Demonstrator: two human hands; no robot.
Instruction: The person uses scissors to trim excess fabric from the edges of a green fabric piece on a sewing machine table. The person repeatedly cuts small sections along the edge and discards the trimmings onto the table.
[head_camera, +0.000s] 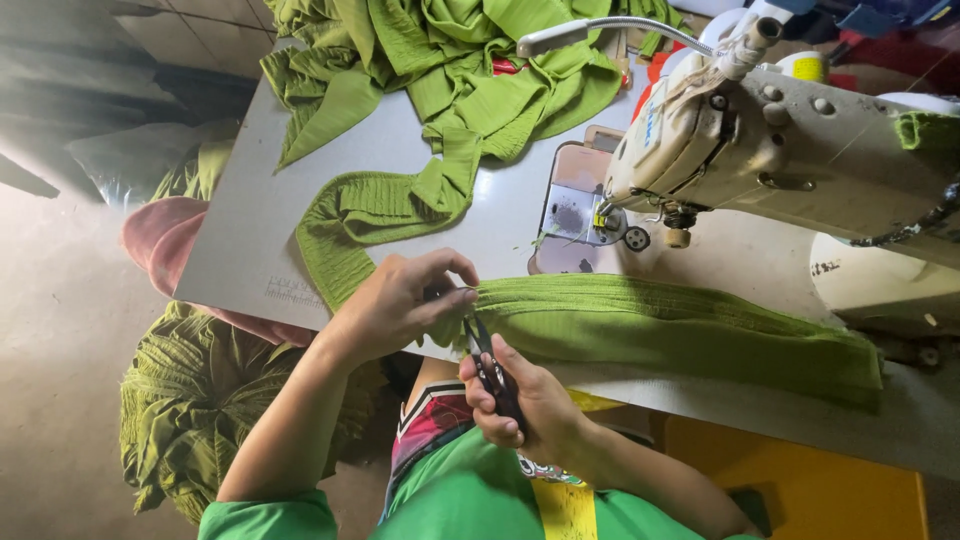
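**Snipping at the end of a green pleated strip**

So, the left hand (400, 305) was pinched shut on the end of a long green strip of pleated fabric (660, 325), thumb and fingertips closed together right at the strip's left tip. That strip lay stretched along the front edge of the pale grey sewing surface (240, 230), running off to the right below the machine.

The right hand (525, 405) was wrapped tight around a small pair of black thread snips (484, 352), with the blades pointing up and touching the fabric just beside the left fingertips. I couldn't tell whether the blades were open or closed, too small and dark.

Behind the strip sat a cream-coloured industrial sewing machine (790, 150), its head tilted across the right side, with a thin bendy lamp arm (610, 28) curving over it. A second wrinkled green band (365, 225) lay near the left hand, trailing up into a big heap of loose green cloth (450, 60) at the far end of the surface. More bunched green pleated fabric (190, 410) was piled on the floor to the left, next to something pink (165, 240).
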